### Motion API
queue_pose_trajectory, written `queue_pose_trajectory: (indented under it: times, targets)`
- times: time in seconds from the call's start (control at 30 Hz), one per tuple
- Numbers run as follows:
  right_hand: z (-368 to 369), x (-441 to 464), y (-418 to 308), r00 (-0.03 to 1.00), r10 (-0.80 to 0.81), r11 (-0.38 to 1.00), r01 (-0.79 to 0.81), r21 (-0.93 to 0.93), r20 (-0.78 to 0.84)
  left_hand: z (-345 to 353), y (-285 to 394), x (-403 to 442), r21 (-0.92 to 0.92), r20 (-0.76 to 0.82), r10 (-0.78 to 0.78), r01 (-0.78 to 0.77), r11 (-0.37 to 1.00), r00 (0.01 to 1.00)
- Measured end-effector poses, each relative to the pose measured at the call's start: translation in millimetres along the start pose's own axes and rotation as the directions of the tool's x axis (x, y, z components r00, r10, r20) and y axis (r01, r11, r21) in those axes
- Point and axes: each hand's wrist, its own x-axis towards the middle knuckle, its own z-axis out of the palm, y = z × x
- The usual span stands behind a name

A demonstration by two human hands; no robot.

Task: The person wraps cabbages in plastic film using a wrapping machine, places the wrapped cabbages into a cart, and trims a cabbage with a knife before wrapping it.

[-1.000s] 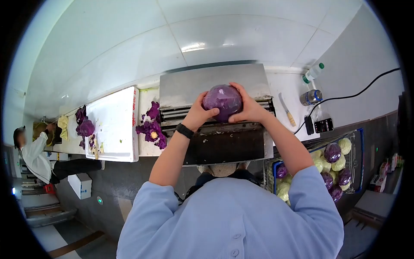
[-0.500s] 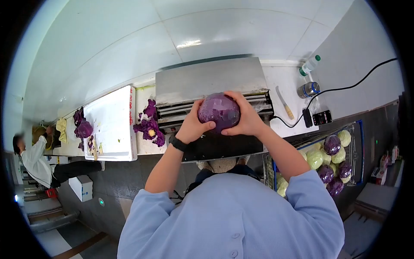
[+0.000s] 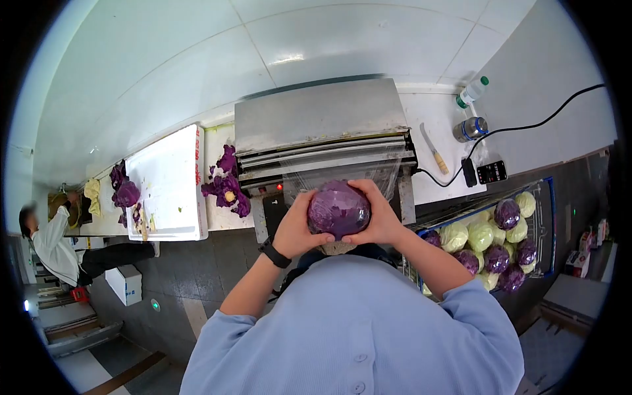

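Note:
A round red cabbage [image 3: 339, 209] is held between my two hands, low in front of my body. Clear plastic film [image 3: 303, 172] stretches from the metal wrapping machine [image 3: 319, 112] to the cabbage and looks drawn over it. My left hand [image 3: 297, 227] presses on the cabbage's left side, the thumb along its lower edge. On the right side, my right hand [image 3: 378, 214] grips it the same way, fingers over the top. A small red light glows on the machine's front, left of the film.
Left of the machine lie loose purple cabbage leaves [image 3: 227, 187] and a white tray [image 3: 168, 178] with scraps. A knife [image 3: 434, 150], phone [image 3: 492, 172], bottle [image 3: 473, 91] and steel jar [image 3: 470, 129] are on the right. A cart [image 3: 552, 227] holds wrapped cabbages. Another person [image 3: 52, 240] works far left.
Both hands have brought the cabbage down toward my body, away from the machine's rollers. Film now spans between the machine and the cabbage, and the red light has come into view.

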Motion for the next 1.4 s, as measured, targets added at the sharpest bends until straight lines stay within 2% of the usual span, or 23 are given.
queue_pose_trajectory:
  times: [0.3, 0.53, 0.63, 0.73, 0.9, 1.0, 1.07, 1.13, 1.2, 1.27, 1.3, 1.4]
  targets:
    - [8.0, -2.7, 27.3, 0.998, 0.056, 0.998, -0.056, 0.003, 0.040, 21.8, -29.5, -8.1, 0.078, -0.069, 0.024, -0.018, 0.997, 0.997]
    - [9.2, -0.3, 42.9, 0.988, 0.124, 0.991, -0.128, 0.037, 0.087, 28.8, -41.7, -6.9, 0.085, -0.045, -0.042, 0.045, 0.995, 0.998]
    - [16.7, -8.1, 56.2, 0.969, 0.220, 0.961, -0.236, 0.142, 0.115, 35.1, -48.2, -13.1, 0.101, -0.016, -0.094, 0.095, 0.990, 0.995]
    - [17.2, -17.9, 57.5, 0.957, 0.231, 0.964, -0.249, 0.092, 0.174, 36.6, -44.9, -21.5, 0.082, 0.028, -0.143, 0.140, 0.987, 0.989]
    - [19.6, -32.9, 48.7, 0.922, 0.284, 0.941, -0.321, 0.109, 0.264, 40.3, -40.9, -43.9, 0.034, 0.081, -0.199, 0.197, 0.980, 0.977]
    - [29.3, -45.8, 39.0, 0.892, 0.365, 0.869, -0.429, 0.246, 0.267, 29.5, -43.3, -53.5, 0.030, 0.139, -0.207, 0.205, 0.978, 0.968]
    - [39.1, -56.8, 33.7, 0.882, 0.403, 0.850, -0.459, 0.258, 0.243, 21.5, -50.1, -60.7, -0.009, 0.195, -0.171, 0.176, 0.984, 0.966]
    - [52.1, -70.4, 23.8, 0.873, 0.449, 0.804, -0.488, 0.340, 0.191, 10.2, -54.6, -66.5, -0.127, 0.254, -0.119, 0.155, 0.980, 0.960]
    - [73.0, -92.2, 10.7, 0.823, 0.543, 0.604, -0.521, 0.603, 0.166, -2.2, -55.1, -69.9, -0.181, 0.351, -0.053, 0.123, 0.976, 0.935]
    - [94.9, -115.5, -2.0, 0.757, 0.638, 0.393, -0.478, 0.785, 0.141, -18.8, -50.4, -71.3, -0.176, 0.446, 0.014, 0.072, 0.982, 0.895]
    - [101.1, -120.9, -16.0, 0.750, 0.652, 0.388, -0.452, 0.804, 0.107, -22.9, -47.5, -74.6, -0.246, 0.416, 0.091, 0.016, 0.969, 0.905]
    - [119.4, -143.6, -23.8, 0.727, 0.686, 0.293, -0.274, 0.916, -0.002, -37.5, -32.2, -77.8, -0.150, 0.413, 0.181, -0.130, 0.980, 0.892]
